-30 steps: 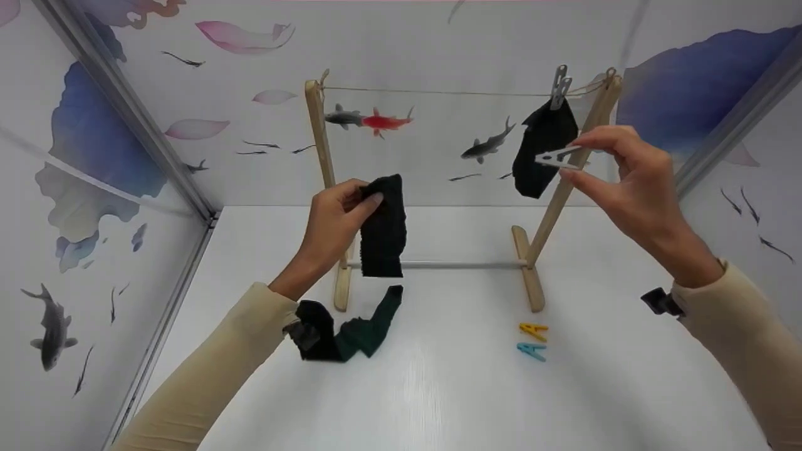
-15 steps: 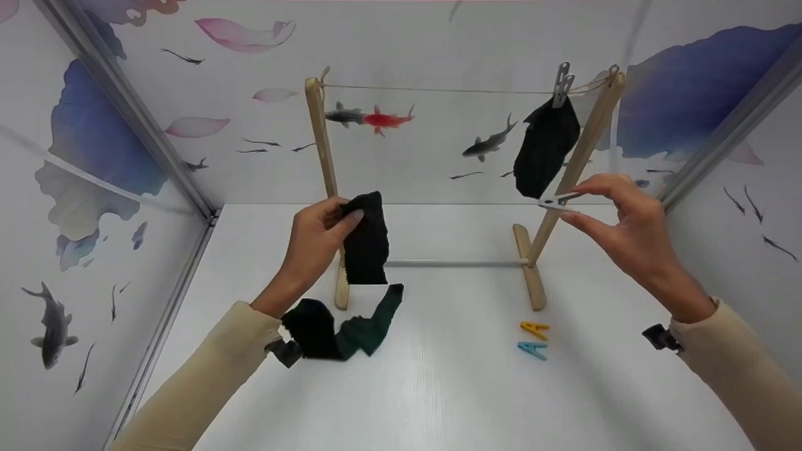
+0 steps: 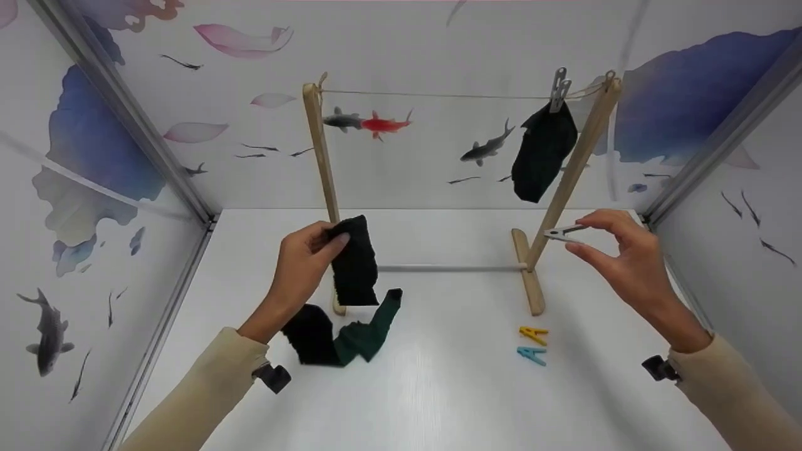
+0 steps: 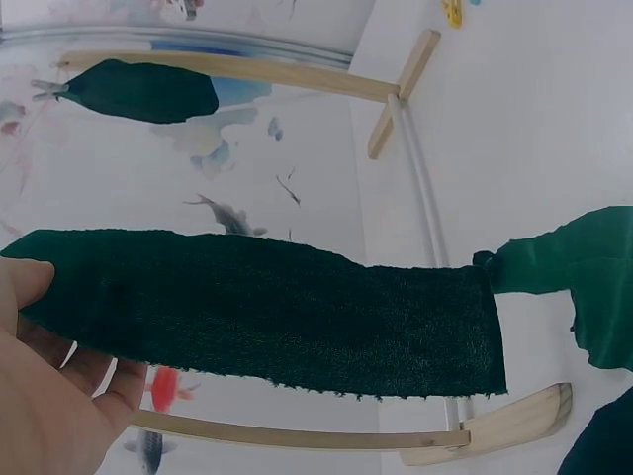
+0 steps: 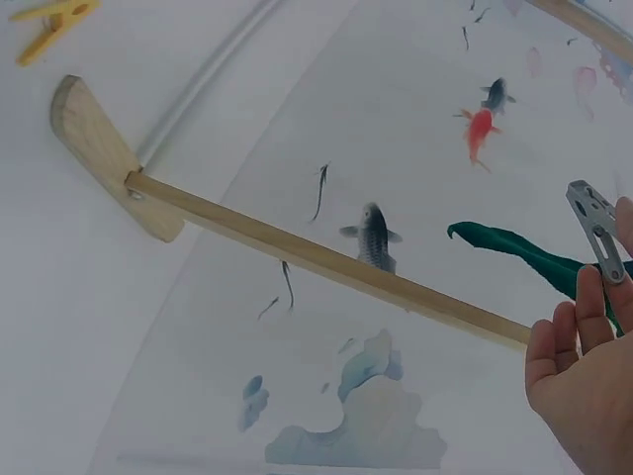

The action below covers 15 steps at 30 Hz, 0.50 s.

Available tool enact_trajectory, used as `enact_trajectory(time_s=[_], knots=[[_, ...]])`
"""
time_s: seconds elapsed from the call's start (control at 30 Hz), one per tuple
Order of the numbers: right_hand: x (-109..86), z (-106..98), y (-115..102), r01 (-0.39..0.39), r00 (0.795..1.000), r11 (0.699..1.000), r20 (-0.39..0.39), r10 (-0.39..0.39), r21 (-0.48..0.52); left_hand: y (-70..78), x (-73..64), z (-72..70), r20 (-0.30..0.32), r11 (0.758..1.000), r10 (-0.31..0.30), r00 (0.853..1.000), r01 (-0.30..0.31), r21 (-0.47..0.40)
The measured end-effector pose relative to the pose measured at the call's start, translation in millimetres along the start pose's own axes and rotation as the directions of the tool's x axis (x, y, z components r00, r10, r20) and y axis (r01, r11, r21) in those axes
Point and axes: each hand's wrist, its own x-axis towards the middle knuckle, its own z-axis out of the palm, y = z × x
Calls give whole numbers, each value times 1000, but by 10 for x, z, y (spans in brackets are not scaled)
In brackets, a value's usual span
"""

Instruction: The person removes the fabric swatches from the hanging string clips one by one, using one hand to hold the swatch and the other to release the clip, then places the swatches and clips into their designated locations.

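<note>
My left hand (image 3: 301,266) pinches a dark green sock (image 3: 356,263) at its top between thumb and fingers. The sock hangs straight down in the head view, and in the left wrist view its cloth (image 4: 267,307) stretches out flat from the fingers. My right hand (image 3: 626,266) pinches a grey clothespin (image 3: 561,234) between thumb and index finger, beside the rack's right post. Another dark sock (image 3: 545,150) hangs from the string (image 3: 426,95), clipped by grey clothespins (image 3: 559,91). On the table below my left hand lies a crumpled dark green sock (image 3: 363,338).
The wooden drying rack has a left post (image 3: 321,150), a right post (image 3: 576,169) and a low white crossbar (image 3: 451,269). A yellow clothespin (image 3: 533,335) and a blue clothespin (image 3: 532,355) lie in front of its right foot (image 3: 529,275). Walls with painted fish surround the table.
Both hands have come down, the left one also shifting to the left with its sock. The right hand has lowered the grey clothespin away from the hanging sock.
</note>
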Motion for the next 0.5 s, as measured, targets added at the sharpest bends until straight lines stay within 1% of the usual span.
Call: enact_trajectory(time_s=[0.23, 0.5], knots=[[-195, 2, 86, -64, 998, 998, -5, 64, -2, -100, -115, -94, -31, 1000, -20, 999, 20, 7], [-365, 3, 156, -75, 997, 997, -6, 75, -10, -172, -258, -242, -79, 999, -43, 996, 42, -10]])
